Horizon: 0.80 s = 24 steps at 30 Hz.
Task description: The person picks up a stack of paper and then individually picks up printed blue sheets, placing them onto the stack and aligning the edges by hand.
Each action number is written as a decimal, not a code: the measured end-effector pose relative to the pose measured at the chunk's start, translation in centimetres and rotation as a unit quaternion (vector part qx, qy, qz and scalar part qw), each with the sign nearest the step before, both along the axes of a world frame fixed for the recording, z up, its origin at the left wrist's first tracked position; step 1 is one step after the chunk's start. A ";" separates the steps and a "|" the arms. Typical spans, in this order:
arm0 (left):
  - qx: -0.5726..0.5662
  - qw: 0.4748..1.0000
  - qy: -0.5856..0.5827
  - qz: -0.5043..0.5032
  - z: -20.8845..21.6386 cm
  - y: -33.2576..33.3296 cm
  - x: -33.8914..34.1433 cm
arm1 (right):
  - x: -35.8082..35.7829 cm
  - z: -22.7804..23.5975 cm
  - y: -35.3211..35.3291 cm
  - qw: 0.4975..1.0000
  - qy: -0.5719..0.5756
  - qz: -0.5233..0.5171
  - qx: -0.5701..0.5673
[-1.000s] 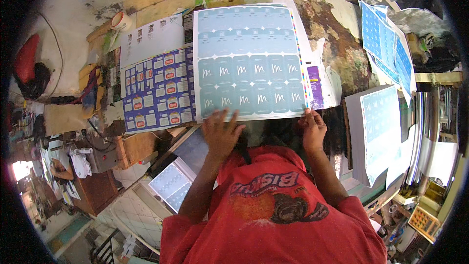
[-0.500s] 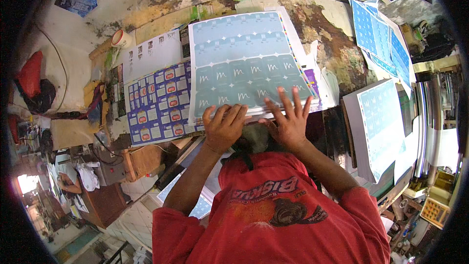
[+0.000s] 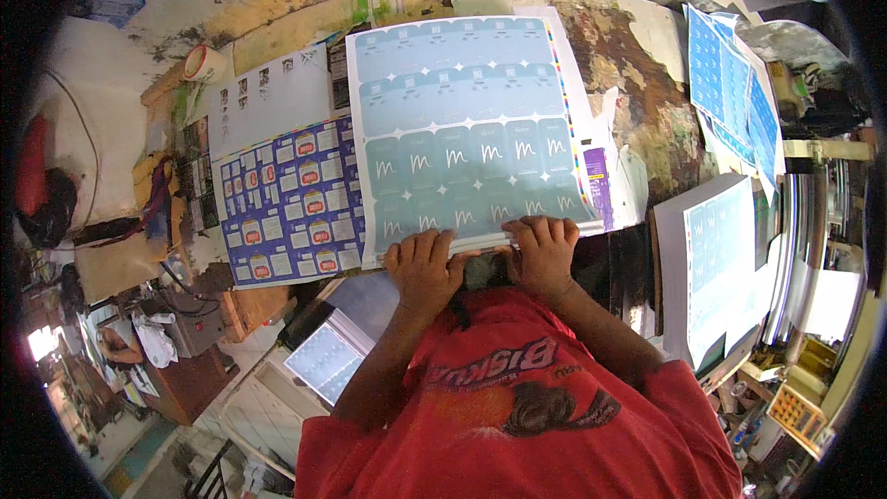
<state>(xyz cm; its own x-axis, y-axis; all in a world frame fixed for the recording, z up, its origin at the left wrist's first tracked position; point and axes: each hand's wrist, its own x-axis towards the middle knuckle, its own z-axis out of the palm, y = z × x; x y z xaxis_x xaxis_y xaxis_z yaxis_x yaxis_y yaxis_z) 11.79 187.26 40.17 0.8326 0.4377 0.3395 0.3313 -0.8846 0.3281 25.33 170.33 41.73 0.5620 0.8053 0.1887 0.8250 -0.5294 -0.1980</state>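
A pale blue and green printed sheet (image 3: 462, 92), apparently the top of a thin stack, lies on the worktable. Color patches run down its right edge. Both hands are at its near edge. My left hand (image 3: 421, 270) has its fingers curled over the left part of that edge, with the thumb pointing inward. Toward the right part, my right hand (image 3: 543, 257) grips the edge in the same way, fingers on top. What lies under the fingers is hidden. To the left, a purple printed sheet (image 3: 291, 208) with red labels touches the stack's side.
A tall stack of printed sheets (image 3: 719, 249) stands at the right, with blue prints (image 3: 725, 74) beyond it. A tape roll (image 3: 203, 63) sits at the far left of the table. Another pile of sheets (image 3: 328, 356) is lower left. A person's arm (image 3: 118, 346) shows at far left.
My right hand, spread flat on the sheet before, has drawn back to the near edge and curled its fingers over it. My left hand has also closed on the edge.
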 end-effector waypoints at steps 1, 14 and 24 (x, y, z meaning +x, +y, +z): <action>-0.014 1.000 0.008 -0.001 0.1 0.1 0.3 | 0.2 0.4 0.2 1.000 0.026 -0.003 -0.015; -0.183 0.969 0.165 -0.022 3.7 4.0 5.0 | 5.2 4.4 5.4 0.969 0.213 0.007 -0.125; -0.041 0.998 0.049 -0.028 -0.3 -1.5 -2.2 | -1.9 -1.1 -2.2 0.998 0.056 0.002 -0.032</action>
<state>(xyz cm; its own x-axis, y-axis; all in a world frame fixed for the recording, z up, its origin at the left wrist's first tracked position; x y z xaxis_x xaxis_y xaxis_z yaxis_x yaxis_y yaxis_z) 9.62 185.75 39.90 0.8842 0.4121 0.2200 0.3155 -0.8742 0.3691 23.42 168.09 40.66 0.5740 0.8157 0.0724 0.8014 -0.5414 -0.2542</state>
